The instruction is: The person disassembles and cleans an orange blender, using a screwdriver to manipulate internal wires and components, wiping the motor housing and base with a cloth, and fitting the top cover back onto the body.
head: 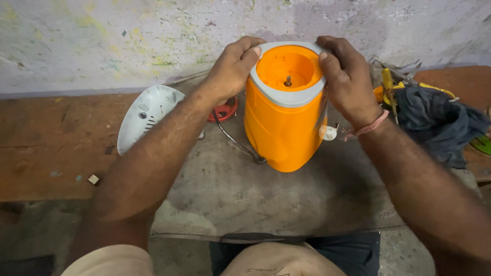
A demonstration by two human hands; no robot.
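Grey stone work slab (266, 199) bears an upright orange plastic mixer base with grey top rim (284, 122). Left hand (232, 69) and right hand (348, 76) both clasp that rim. White plastic cover (146, 115) lies partly hidden behind the left forearm; dark cloth (440, 125) buries tools.

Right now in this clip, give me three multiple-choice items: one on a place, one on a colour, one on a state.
1. Where does the white round plastic cover lie?
A. behind the left forearm
B. on the dark cloth
C. inside the housing

2. What colour is the collar on top of the orange plastic appliance housing?
A. black
B. grey
C. red

3. How do the hands meet the housing?
A. both off it
B. only the right touches
C. both grip its top

Answers: 1 A, it shows beyond that arm; 2 B, the rim is grey; 3 C, left hand and right hand clasp the collar.
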